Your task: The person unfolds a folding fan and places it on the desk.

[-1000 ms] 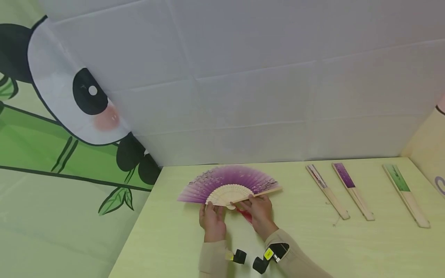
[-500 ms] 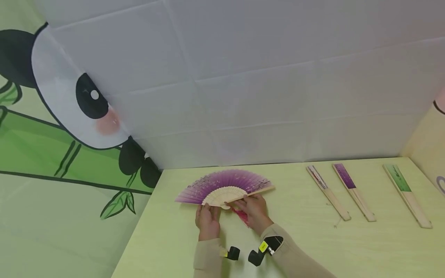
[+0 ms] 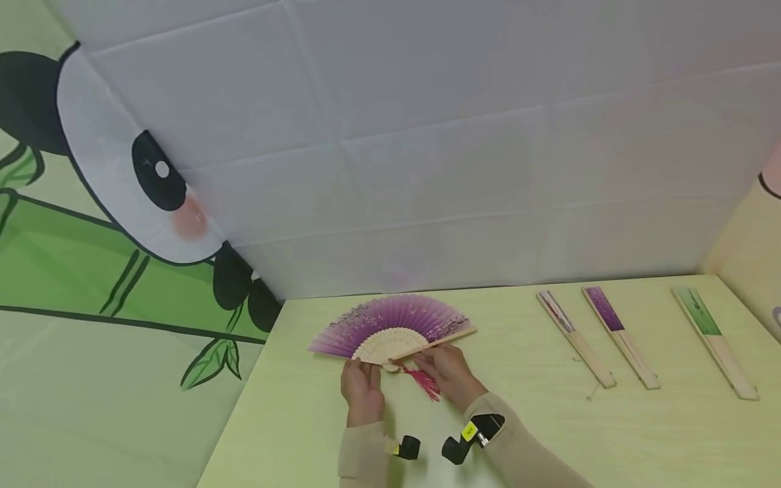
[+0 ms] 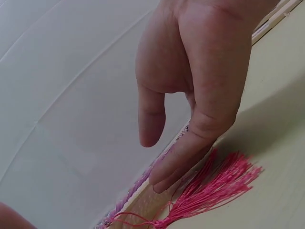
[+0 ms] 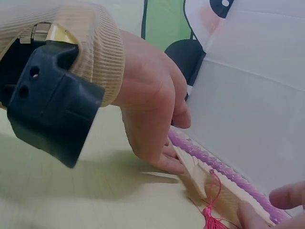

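A spread folding fan (image 3: pixel 396 325), with a purple flowered leaf and pale wooden ribs, is at the table's left half. My left hand (image 3: pixel 363 393) is at its lower left edge. In the left wrist view its fingers (image 4: pixel 174 164) touch the ribs' near side, while the thumb (image 4: pixel 152 119) stands apart from the fan. My right hand (image 3: pixel 451 373) is at the right outer stick; its fingers (image 5: pixel 167 162) touch the fan's edge, with the thumb above. A pink-red tassel (image 3: pixel 425 384) hangs from the pivot onto the table between the hands.
Several folded fans lie to the right: one with a patterned leaf (image 3: pixel 576 339), a purple one (image 3: pixel 619 335) and a green one (image 3: pixel 714 342). The pale table (image 3: pixel 518 420) meets a white cloth wall (image 3: pixel 427 169) behind. A panda-printed cloth (image 3: pixel 122 271) hangs at left.
The spread fan and both hands have shifted slightly left in the head view. My right hand's fingers have drawn back off the ribs, and more of the tassel shows.
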`<state>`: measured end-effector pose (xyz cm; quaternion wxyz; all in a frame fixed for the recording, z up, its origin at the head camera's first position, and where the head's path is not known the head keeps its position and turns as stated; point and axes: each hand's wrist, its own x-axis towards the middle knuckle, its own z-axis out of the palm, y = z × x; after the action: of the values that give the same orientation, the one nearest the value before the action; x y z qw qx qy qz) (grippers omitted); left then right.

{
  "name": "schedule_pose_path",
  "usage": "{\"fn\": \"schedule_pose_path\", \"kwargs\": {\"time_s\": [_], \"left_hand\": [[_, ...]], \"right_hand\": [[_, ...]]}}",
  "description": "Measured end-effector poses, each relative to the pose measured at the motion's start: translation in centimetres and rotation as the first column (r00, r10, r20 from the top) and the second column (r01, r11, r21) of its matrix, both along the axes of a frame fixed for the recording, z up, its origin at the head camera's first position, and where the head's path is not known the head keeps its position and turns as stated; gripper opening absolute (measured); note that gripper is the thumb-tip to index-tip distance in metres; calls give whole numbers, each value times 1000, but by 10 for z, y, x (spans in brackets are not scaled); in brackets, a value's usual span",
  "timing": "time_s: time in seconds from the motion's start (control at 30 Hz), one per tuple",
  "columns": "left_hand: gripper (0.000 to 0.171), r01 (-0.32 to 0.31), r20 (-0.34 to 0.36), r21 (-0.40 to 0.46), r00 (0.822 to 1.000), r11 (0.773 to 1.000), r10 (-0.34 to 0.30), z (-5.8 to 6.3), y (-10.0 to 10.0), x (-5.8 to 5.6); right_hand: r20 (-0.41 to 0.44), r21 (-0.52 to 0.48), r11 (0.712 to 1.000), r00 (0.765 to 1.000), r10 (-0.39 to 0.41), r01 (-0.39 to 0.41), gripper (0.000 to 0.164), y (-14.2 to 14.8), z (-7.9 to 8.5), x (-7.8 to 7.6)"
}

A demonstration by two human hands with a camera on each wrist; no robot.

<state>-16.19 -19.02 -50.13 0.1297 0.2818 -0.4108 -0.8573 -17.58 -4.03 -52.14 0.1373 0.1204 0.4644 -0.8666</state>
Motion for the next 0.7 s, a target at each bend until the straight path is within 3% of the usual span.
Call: {"fn": "schedule_pose_path", "kwargs": {"time_s": [0.33, 0.53, 0.7], "left_hand": [[68, -63, -73, -3, 995, 998, 63, 3, 9, -1], [71, -91, -66, -43, 994, 995, 88, 6, 12, 1], [72, -123, -48, -64, 992, 990, 120, 7, 15, 5]], "right_hand": [[3, 38, 998, 999, 46, -46, 37, 7, 8, 5], [-3, 52, 998, 999, 39, -39, 32, 9, 9, 10], [-17, 55, 995, 997, 79, -78, 57, 16, 9, 16]]}}
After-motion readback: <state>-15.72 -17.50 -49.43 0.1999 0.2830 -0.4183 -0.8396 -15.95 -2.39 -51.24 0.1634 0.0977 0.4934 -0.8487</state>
